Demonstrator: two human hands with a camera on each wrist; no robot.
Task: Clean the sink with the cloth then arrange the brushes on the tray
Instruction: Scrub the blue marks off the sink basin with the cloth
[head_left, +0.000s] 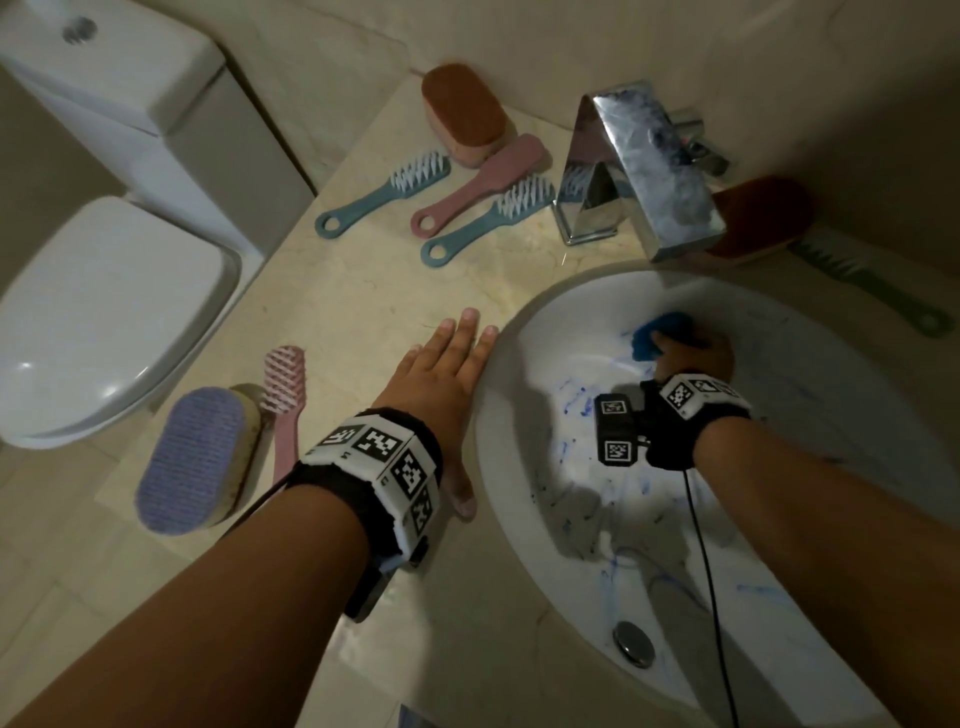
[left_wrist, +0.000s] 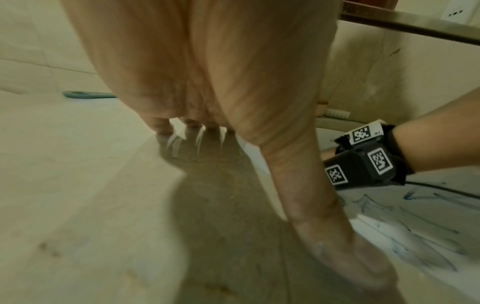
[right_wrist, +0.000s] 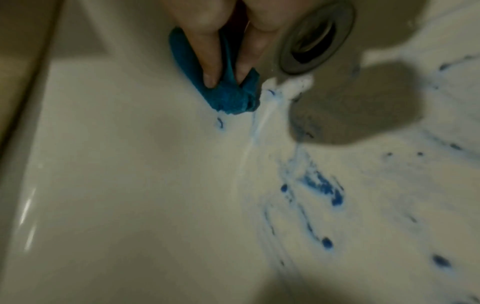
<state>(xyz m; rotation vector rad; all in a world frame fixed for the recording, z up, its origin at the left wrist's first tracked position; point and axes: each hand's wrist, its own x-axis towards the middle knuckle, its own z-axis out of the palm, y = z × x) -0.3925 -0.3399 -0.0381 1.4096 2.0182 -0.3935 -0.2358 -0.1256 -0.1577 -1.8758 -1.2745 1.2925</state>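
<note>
My right hand (head_left: 691, 353) grips a bunched blue cloth (head_left: 652, 335) and presses it against the far wall of the white sink (head_left: 519, 467). In the right wrist view its fingers (right_wrist: 207, 61) curl round the cloth (right_wrist: 228, 98) beside an overflow hole (right_wrist: 314, 39). Blue smears (right_wrist: 322, 185) streak the basin. My left hand (head_left: 457, 364) lies flat on the marble counter (head_left: 363, 301) at the sink's left rim, fingers straight. Two teal brushes (head_left: 384, 195) (head_left: 483, 221), a pink brush (head_left: 483, 182) and a brown-topped scrub brush (head_left: 462, 111) lie behind it.
A chrome tap (head_left: 639, 171) overhangs the sink's back. Right of it lie a red-backed brush (head_left: 758, 223) and a green brush (head_left: 872, 286). A purple scrub brush (head_left: 200, 457) and a pink brush (head_left: 283, 400) sit at the counter's left edge. The toilet (head_left: 104, 312) stands left.
</note>
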